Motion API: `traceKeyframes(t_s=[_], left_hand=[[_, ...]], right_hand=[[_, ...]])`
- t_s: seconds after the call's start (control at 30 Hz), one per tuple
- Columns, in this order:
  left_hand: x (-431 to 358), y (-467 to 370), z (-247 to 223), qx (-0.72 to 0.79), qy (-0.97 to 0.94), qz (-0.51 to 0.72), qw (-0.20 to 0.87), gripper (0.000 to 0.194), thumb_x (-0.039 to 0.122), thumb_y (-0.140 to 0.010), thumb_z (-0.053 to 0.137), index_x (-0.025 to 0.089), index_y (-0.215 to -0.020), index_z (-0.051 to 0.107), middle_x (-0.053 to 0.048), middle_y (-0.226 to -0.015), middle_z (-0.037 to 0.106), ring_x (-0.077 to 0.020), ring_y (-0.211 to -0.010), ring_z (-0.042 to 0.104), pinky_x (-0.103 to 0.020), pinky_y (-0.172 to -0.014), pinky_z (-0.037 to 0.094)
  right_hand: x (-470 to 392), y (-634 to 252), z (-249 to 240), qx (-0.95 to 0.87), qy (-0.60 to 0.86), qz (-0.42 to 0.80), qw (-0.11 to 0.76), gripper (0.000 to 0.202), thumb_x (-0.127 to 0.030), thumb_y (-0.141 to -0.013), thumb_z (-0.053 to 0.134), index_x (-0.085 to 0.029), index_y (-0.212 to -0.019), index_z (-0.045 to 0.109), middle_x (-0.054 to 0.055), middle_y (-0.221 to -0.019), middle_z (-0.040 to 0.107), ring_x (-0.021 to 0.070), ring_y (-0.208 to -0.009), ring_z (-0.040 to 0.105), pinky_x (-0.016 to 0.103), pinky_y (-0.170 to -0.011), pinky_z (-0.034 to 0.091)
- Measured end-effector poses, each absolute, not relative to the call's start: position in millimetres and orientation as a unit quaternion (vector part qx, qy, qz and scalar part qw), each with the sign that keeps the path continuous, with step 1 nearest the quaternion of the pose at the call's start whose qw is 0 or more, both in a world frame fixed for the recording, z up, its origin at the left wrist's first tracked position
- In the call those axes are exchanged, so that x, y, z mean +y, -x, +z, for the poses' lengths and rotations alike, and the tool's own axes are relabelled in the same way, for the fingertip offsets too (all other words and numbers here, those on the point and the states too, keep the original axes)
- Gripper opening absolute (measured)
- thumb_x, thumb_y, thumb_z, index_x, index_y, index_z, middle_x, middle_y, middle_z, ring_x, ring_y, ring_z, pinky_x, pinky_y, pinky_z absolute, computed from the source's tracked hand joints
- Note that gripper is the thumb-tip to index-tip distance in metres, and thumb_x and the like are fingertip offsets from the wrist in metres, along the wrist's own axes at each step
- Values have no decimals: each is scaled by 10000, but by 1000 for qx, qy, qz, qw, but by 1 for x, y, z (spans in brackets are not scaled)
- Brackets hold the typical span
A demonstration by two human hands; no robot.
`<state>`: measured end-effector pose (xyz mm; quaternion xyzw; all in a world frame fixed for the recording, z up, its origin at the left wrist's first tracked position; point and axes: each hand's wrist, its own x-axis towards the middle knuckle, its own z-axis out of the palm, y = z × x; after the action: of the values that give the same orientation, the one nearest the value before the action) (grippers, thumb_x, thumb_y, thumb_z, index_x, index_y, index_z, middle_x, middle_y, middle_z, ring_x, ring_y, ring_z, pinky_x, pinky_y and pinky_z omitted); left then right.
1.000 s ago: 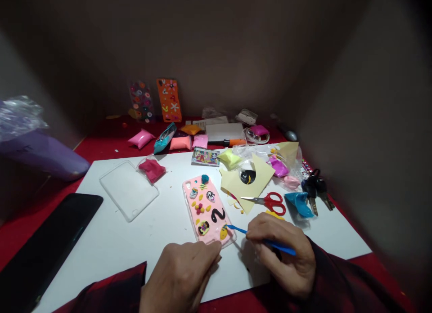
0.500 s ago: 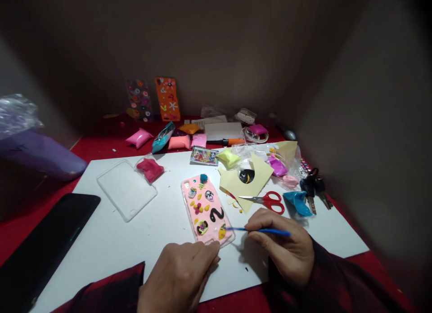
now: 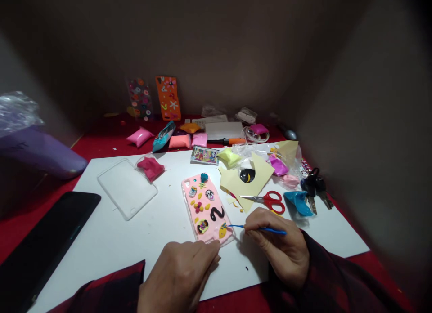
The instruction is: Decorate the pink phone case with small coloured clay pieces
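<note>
A pink phone case [image 3: 205,206] covered in small clay shapes lies on a white board in front of me. My left hand [image 3: 182,266] is closed at its near edge, fingertips pressed against the case's lower end. To the right, my right hand [image 3: 278,245] pinches a thin blue modelling tool [image 3: 275,231]. The tool's tip reaches the yellow clay piece [image 3: 222,230] at the case's lower right corner. Just above that piece sits a black S-shaped clay strip [image 3: 217,212]. Red-handled scissors [image 3: 273,202] lie beyond my right hand.
The white board [image 3: 145,241] rests on a red cloth. Upon it are a clear phone case [image 3: 127,194], cut yellow paper [image 3: 232,180], clay packets and keys [image 3: 313,187]. A black phone-like slab [image 3: 54,245] lies left. Decorated cases [image 3: 168,98] lean at the back wall.
My right hand has shifted slightly left, and the modelling tool's tip has moved slightly up at the yellow clay piece. My left hand stays at the case's edge.
</note>
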<state>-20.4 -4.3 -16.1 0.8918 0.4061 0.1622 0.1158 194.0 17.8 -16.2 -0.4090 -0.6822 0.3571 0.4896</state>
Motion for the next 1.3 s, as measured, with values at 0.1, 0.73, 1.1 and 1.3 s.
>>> traceKeyframes(t_s=[0.1, 0.73, 1.1, 1.3], left_hand=[[-4, 20, -17, 407, -891, 167, 110, 143, 183, -913, 406, 217, -944, 542, 30, -673, 628, -188, -537, 596, -314, -473, 399], [-5, 21, -16, 406, -891, 163, 118, 120, 180, -914, 418, 211, -922, 534, 22, -680, 633, -199, -549, 605, -322, -478, 406], [-3, 21, -15, 401, -893, 168, 121, 123, 179, -920, 408, 203, -952, 524, 17, -697, 640, -197, -565, 614, -325, -483, 423], [-4, 21, -14, 395, -896, 171, 111, 119, 174, -919, 407, 194, -956, 518, 17, -682, 632, -190, -552, 610, -317, -476, 420]], right_hand=[[17, -193, -16, -681, 410, 352, 494, 110, -117, -838, 531, -163, -801, 625, 37, -697, 587, 160, -642, 569, 299, -573, 418], [16, -192, -16, -695, 398, 354, 484, 118, -126, -842, 537, -175, -802, 636, 42, -691, 590, 171, -641, 569, 309, -572, 418], [13, -191, -12, -690, 411, 339, 491, 112, -139, -823, 524, -187, -790, 620, 39, -685, 574, 174, -621, 549, 314, -559, 394], [12, -190, -10, -699, 403, 327, 492, 124, -150, -814, 510, -188, -786, 624, 37, -667, 564, 172, -604, 544, 306, -536, 385]])
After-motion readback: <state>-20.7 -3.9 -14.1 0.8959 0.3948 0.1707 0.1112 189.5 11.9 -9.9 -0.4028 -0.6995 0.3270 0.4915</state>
